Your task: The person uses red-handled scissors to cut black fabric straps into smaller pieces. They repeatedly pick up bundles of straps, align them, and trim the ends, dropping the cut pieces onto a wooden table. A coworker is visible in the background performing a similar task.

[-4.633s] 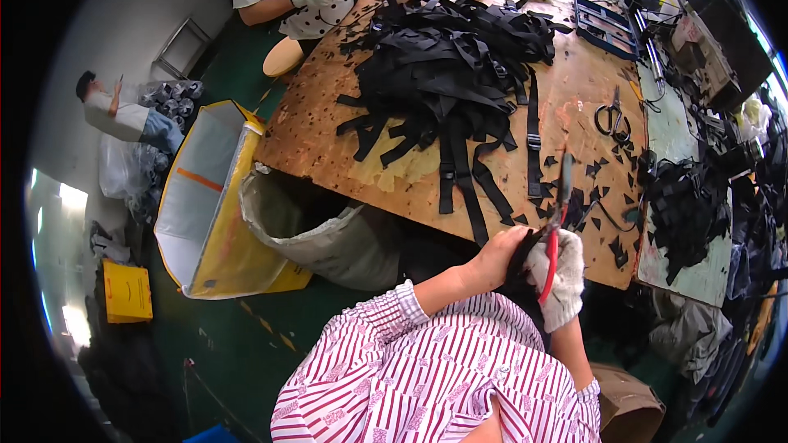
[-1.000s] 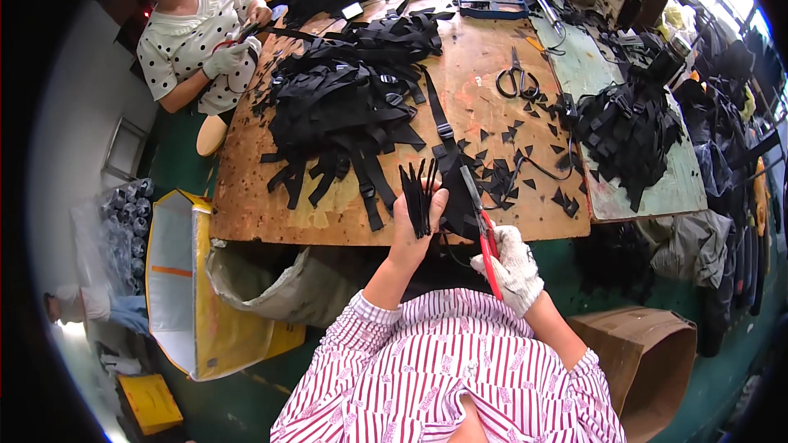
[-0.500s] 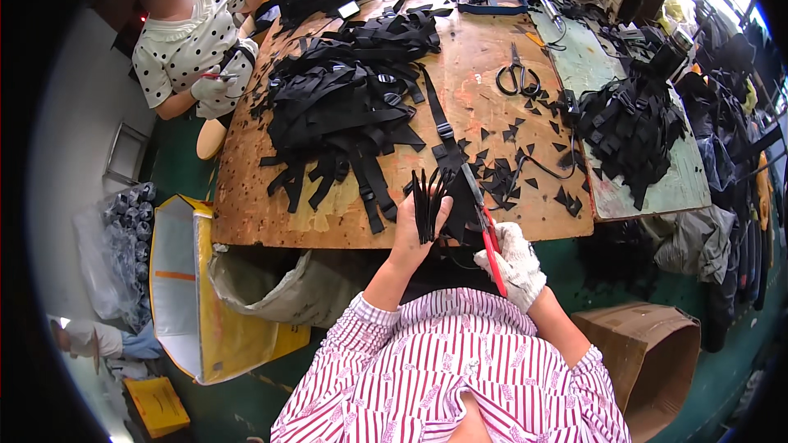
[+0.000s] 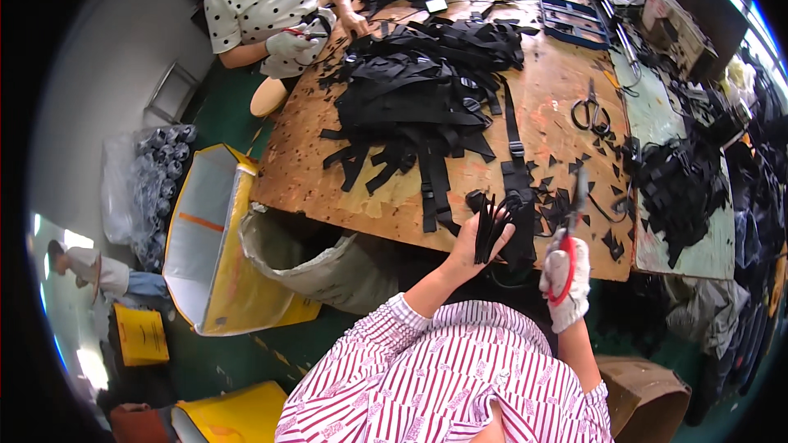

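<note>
My bare left hand (image 4: 465, 251) is closed around a bunch of black webbing straps (image 4: 491, 228), their ends fanned upright near the table's front edge. My right hand (image 4: 570, 289), in a white knit glove, grips red-handled scissors (image 4: 581, 197) with the blades pointing up and away. The scissors stand clear of the straps, to their right. One long black strap with a buckle (image 4: 515, 148) runs from the pile toward my left hand. Beyond it lies a big heap of black straps (image 4: 410, 94). Small black triangular offcuts (image 4: 561, 201) are scattered right of my left hand.
Black scissors (image 4: 591, 115) and a blue tray (image 4: 574, 23) lie on the wooden table (image 4: 300, 156). A second strap pile (image 4: 681, 184) sits on the green board at right. A co-worker (image 4: 267, 8) sits far left. Below are a yellow bag (image 4: 238, 234) and a carton (image 4: 644, 385).
My right hand has drawn the scissors away from the straps to the right, blades now more upright. The view has swung left. The co-worker's raised hand has come down to the table.
</note>
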